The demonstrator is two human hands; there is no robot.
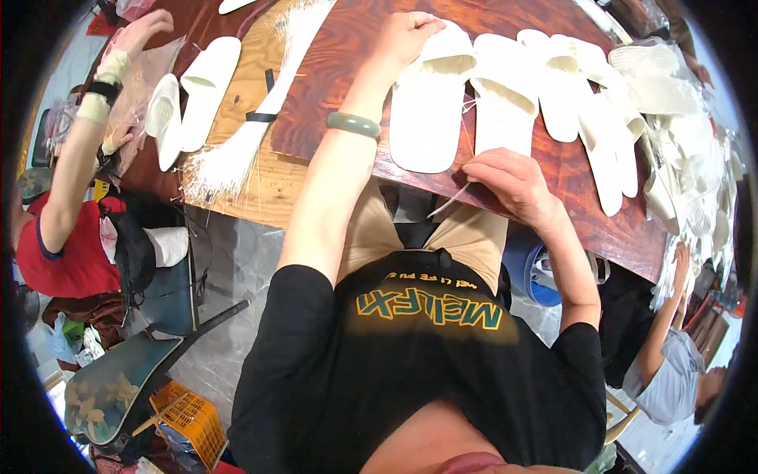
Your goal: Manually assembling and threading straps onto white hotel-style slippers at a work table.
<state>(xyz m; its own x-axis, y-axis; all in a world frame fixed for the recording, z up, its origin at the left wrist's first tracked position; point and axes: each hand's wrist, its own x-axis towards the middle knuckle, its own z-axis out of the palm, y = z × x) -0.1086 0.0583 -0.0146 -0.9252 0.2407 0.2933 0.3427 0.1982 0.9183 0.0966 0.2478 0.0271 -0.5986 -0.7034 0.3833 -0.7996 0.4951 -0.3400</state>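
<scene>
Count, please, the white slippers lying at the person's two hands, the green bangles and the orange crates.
White flat fabric slippers: 2
Smooth green bangle: 1
Orange plastic lattice crate: 1
Total: 4

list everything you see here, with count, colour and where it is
slippers: several, white, in a row across the table top, more heaped at the far right
table: one, dark reddish wood, top of the picture
board: one, pale wood, left part of the table
bundle of strands: one, white, lying on the board
crate: one, orange, on the floor at lower left
bangle: one, green, on the left wrist
other people: two, one at the left in red, one at lower right in grey
left hand: resting on a slipper's strap
right hand: pinching a thin white strand at the table edge
</scene>
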